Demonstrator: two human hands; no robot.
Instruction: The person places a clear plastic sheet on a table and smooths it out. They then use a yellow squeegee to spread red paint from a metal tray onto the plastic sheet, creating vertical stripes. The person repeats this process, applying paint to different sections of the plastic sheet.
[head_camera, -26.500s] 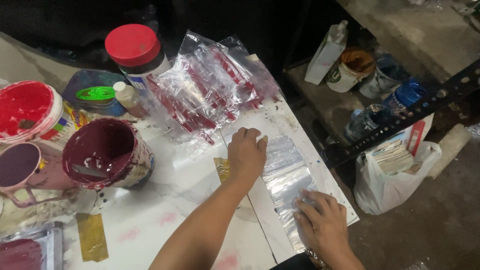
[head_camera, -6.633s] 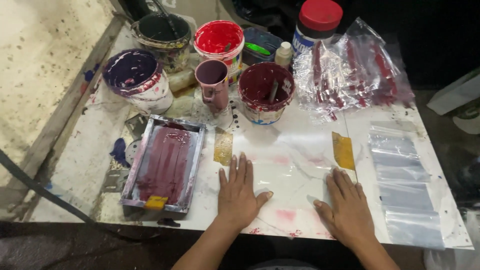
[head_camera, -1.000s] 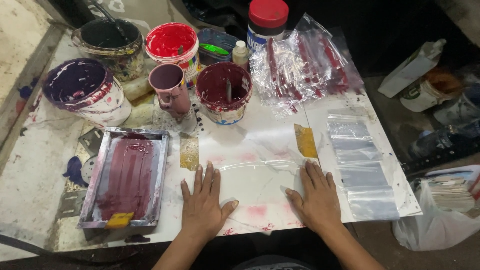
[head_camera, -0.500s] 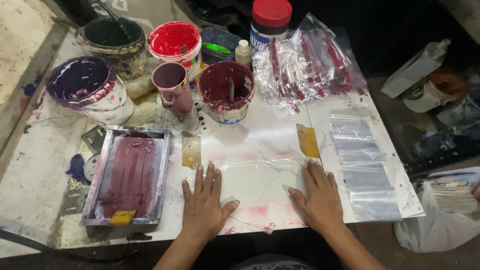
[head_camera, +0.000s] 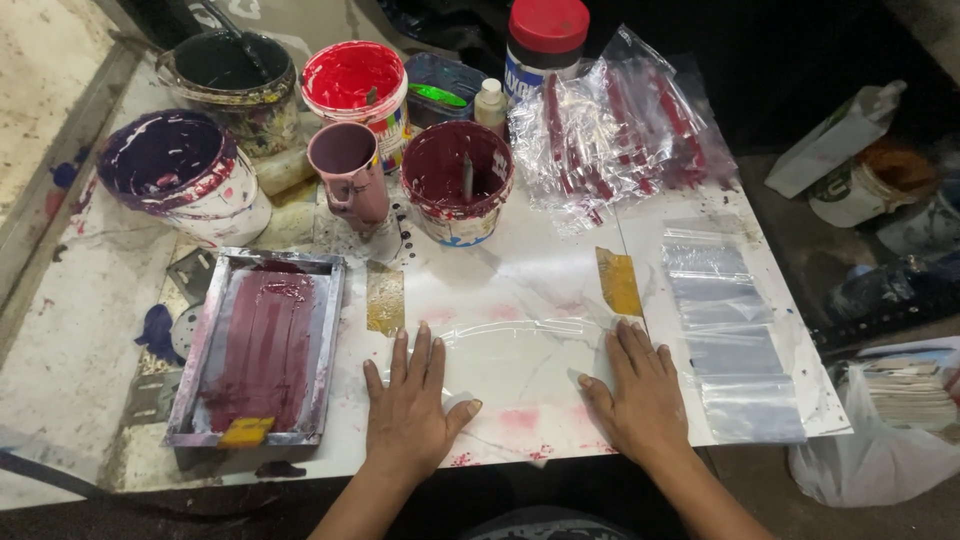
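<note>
Both hands flat on a clear plastic sheet (head_camera: 520, 345) lying on the white bench (head_camera: 520, 270), just right of the metal ink tray (head_camera: 258, 345). Left hand (head_camera: 412, 410) presses the sheet's left end, fingers spread and apart, palm down, clamped on nothing. Right hand (head_camera: 640, 395) does the same at the sheet's right end, fingers slightly fanned, also gripping nothing. Sheet is nearly invisible; only its glare and edge lines show between the 2 hands.

Step in hand, as I read it: smoothing/holding the sheet flat w/ both palms, between two yellow tape tabs (head_camera: 618, 282) that lie at its upper corners. Next move would need even pressure and hands kept off wet ink; the tray w/ maroon ink sits close to the left hand, so a stray sleeve or wrist could smear.

Beyond the tray, further from the person: maroon paint pot (head_camera: 456, 190), pink cup (head_camera: 348, 175), red paint pot (head_camera: 355, 85). Right of the sheet, well past the right hand: row of clear bags (head_camera: 735, 340); pile of bagged red items (head_camera: 615, 125) behind them.

Vs 0.5 s ago: hands in the same flat pose, same spots on the sheet, fingers barely shifted. Vs 26.5 s ago: hands were over by the clear bags instead; now both sit on the sheet next to the tray.
</note>
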